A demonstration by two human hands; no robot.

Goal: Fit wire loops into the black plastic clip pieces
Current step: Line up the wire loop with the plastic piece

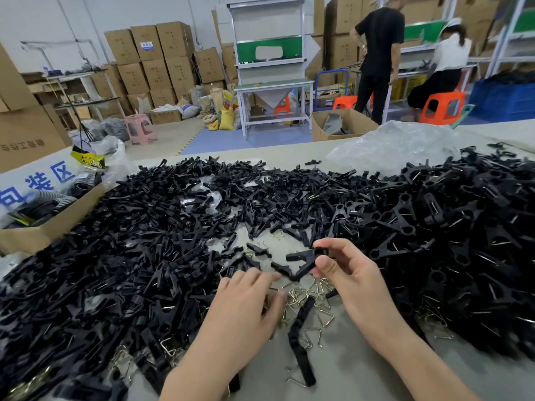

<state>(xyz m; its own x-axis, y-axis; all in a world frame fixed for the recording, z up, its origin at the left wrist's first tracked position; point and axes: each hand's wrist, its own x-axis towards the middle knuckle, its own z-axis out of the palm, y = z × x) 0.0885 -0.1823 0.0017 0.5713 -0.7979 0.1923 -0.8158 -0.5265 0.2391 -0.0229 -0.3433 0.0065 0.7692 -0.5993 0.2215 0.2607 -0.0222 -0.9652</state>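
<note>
Right hand (344,270): I am seeing it pinching a black clip piece (304,261) by its ringed end, thumb and fingers curling round it.
Black clip piece: it is hanging tilted, its forked end pointing toward the left hand's fingertips.
Left hand (246,302): its fingers are bending down over the wire loops (315,293); I cannot tell whether they are pinching one.
Wire loops: they are lying scattered on the counter (362,371) between both hands.
Clip pile (130,241): it is spreading left of the left hand.
</note>
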